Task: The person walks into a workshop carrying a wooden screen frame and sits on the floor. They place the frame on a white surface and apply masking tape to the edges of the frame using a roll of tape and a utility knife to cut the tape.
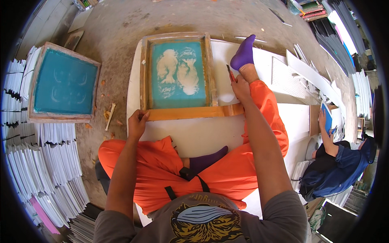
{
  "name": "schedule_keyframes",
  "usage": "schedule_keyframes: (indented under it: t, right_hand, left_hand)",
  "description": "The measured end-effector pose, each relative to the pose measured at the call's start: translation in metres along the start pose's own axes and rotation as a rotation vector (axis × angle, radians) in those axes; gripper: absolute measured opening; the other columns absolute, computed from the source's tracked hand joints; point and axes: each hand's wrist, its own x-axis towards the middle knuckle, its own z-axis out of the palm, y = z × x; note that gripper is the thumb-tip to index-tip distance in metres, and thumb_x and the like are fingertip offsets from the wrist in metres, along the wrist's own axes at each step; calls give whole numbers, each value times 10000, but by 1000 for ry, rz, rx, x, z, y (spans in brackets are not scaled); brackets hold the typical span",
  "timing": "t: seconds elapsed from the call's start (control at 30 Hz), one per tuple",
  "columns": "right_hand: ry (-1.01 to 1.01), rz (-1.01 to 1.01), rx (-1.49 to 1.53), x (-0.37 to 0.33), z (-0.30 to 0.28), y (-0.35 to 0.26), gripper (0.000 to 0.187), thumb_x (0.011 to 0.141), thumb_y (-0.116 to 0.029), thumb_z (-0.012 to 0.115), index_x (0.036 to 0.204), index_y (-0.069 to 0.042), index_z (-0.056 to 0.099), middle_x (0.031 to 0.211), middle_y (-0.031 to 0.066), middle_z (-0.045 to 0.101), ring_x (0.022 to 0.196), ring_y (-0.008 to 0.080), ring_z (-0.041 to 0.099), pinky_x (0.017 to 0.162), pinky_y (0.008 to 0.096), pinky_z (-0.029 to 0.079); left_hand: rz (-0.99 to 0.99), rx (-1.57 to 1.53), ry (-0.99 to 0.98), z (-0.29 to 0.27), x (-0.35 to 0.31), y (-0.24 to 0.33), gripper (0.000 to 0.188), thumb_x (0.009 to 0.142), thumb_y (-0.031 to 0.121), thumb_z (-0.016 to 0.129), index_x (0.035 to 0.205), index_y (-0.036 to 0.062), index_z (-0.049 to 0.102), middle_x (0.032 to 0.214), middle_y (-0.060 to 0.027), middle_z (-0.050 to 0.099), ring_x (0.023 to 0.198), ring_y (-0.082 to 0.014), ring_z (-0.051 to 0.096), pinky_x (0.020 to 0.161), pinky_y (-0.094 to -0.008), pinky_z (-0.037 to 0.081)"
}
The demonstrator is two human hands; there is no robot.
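Observation:
A wood-framed printing screen [209,73] with teal mesh and pale figures lies on a white board in front of me. Along its near side runs a strip of brown packing tape [182,113], ending at the right in a curved piece like a roll, below my right wrist. My left hand [138,123] pinches the left end of the tape at the frame's near left corner. In my right hand [241,88], closed near my outstretched right foot, is a slim red-handled cutter [231,73] pointing away from me. Its blade is too small to make out clearly.
Another teal screen [65,83] rests at the left on tall stacks of white sheets [48,162]. The white board [170,131] lies under my legs. At the right, a person [336,162] sits with a hand on a blue piece. White offcuts [316,77] lie beyond.

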Motion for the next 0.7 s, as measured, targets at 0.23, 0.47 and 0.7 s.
schedule_keyframes:
  t: [0.23, 0.47, 0.7]
  right_hand:
    - [-122, -18, 513, -86, -62, -80, 249, 1002, -203, 599, 1187, -39, 577, 881, 224, 689, 777, 371, 699, 640, 449, 521]
    - [-29, -338, -3, -197, -31, -62, 405, 969, -53, 563, 1372, -86, 573, 891, 253, 706, 797, 394, 709, 703, 509, 547]
    - [-324, 8, -146, -216, -40, -85, 587, 963, -45, 427, 1537, -169, 451, 1193, 274, 666, 1125, 452, 651, 963, 564, 513]
  left_hand:
    - [7, 4, 7, -1, -1, -3, 191, 984, 149, 733, 947, -30, 676, 760, -59, 696, 693, -98, 635, 648, -263, 508]
    - [-1, -43, -3, 1, 4, -18, 192, 980, 150, 735, 949, -32, 680, 768, -62, 697, 693, -106, 634, 654, -268, 510]
    - [-28, -9, -4, -1, 2, -5, 190, 981, 145, 731, 944, -35, 680, 774, -51, 688, 700, -100, 619, 657, -264, 503]
